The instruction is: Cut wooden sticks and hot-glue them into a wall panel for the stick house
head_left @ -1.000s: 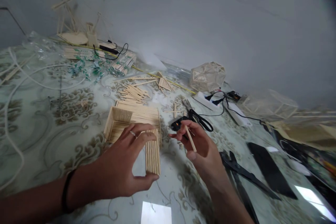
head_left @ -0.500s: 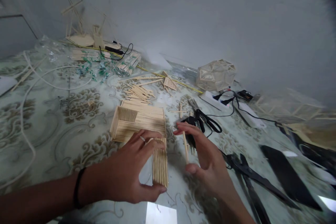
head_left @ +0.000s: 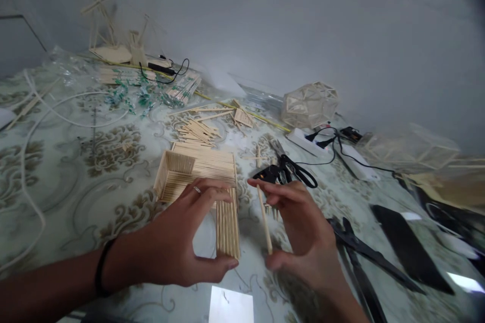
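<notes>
My left hand (head_left: 185, 234) grips a small panel of thin wooden sticks (head_left: 228, 224) laid side by side, thumb at its near end and fingers at its far end. Between the thumb and fingertips of my right hand (head_left: 299, 227) is a single wooden stick (head_left: 264, 219), held by its ends a little right of the panel. Just beyond my left hand lies a box-like piece built of sticks (head_left: 212, 164), with a floor and low walls; the hand covers part of its near side.
Loose sticks (head_left: 197, 132) lie behind the box. Black-handled scissors (head_left: 297, 169), a white power strip (head_left: 308, 142) and large black pliers-like tools (head_left: 367, 250) are to the right. A white cable (head_left: 25, 176) curves along the left. Stick models (head_left: 109, 53) stand at the back.
The stick in my right hand has turned more upright and moved lower, closer to level with the panel. My left hand keeps its hold on the panel. The camera view has shifted slightly.
</notes>
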`<state>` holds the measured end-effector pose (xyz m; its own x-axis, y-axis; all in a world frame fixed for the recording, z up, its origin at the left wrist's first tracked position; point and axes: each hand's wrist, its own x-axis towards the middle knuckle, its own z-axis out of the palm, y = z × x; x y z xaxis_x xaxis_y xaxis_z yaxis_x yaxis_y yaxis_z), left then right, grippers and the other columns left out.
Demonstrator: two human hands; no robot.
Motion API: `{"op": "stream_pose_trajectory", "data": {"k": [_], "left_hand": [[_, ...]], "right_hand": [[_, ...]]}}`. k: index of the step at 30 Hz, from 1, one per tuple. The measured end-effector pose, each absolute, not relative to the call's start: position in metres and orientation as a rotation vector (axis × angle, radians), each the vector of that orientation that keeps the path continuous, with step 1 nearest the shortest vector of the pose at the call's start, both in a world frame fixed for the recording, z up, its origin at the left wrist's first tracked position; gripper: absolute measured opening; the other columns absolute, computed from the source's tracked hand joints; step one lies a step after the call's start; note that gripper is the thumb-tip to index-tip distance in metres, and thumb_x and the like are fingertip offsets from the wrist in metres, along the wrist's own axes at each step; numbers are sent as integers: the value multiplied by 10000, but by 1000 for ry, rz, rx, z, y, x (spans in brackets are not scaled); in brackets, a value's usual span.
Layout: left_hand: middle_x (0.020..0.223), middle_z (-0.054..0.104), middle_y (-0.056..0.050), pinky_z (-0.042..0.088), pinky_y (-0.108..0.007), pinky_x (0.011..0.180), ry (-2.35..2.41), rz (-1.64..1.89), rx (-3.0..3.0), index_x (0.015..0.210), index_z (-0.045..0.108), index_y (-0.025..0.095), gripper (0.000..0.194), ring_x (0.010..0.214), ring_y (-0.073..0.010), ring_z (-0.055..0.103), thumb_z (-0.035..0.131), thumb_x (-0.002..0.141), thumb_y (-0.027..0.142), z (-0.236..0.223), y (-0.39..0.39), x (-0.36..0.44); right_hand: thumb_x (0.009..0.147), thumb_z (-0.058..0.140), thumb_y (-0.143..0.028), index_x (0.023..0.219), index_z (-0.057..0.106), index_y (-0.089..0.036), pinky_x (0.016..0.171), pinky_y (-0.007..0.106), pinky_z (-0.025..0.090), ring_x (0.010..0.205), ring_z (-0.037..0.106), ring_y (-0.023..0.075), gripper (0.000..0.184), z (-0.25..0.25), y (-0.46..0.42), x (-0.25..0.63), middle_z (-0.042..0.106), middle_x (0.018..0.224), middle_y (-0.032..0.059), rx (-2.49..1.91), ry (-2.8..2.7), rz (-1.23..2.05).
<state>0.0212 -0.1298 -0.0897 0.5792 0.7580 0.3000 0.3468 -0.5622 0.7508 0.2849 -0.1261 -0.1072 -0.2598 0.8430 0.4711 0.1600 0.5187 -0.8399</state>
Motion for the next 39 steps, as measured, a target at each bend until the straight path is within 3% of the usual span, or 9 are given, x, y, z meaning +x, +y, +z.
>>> {"op": "stream_pose_trajectory", "data": {"k": [5,11,23,30,39], "left_hand": [[1501,616,-144,510,-533,1220,868,877,2161,1367,453,259,678,1441,-370,594,819,797,277,-83,-131,21],[1473,627,-115,516,-502,1212,861,893,2167,1343,446,288,677,1429,-352,602,830,786,258,-84,-131,22],[1471,620,-108,513,-501,1230,862,902,2205,1362,439,279,709,1429,-338,596,846,783,250,-86,-131,23],[1477,639,-84,525,-482,1222,870,905,2169,1348,501,281,688,1390,-339,625,836,749,232,-85,-133,24],[1475,621,-86,525,-456,1220,865,896,2203,1354,426,294,741,1416,-321,600,851,750,236,-85,-133,24]], "right_hand": [[590,1018,-670,1501,587,-406,1232,688,458,1417,598,435,1042,-109,-129,283,608,1475,106,-894,-1787,794],[519,1065,-616,1569,497,-445,1252,739,414,1485,532,453,1206,-109,-134,279,596,1553,84,-906,-1858,769],[663,975,-662,1619,458,-460,1256,682,424,1494,510,399,1106,-107,-138,274,557,1590,76,-861,-1925,784],[672,965,-678,1618,454,-457,1261,704,401,1486,513,404,1098,-108,-136,272,541,1594,86,-876,-1921,778],[639,980,-679,1614,462,-472,1264,672,406,1489,506,396,1123,-108,-136,273,567,1576,67,-872,-1929,777]]}}
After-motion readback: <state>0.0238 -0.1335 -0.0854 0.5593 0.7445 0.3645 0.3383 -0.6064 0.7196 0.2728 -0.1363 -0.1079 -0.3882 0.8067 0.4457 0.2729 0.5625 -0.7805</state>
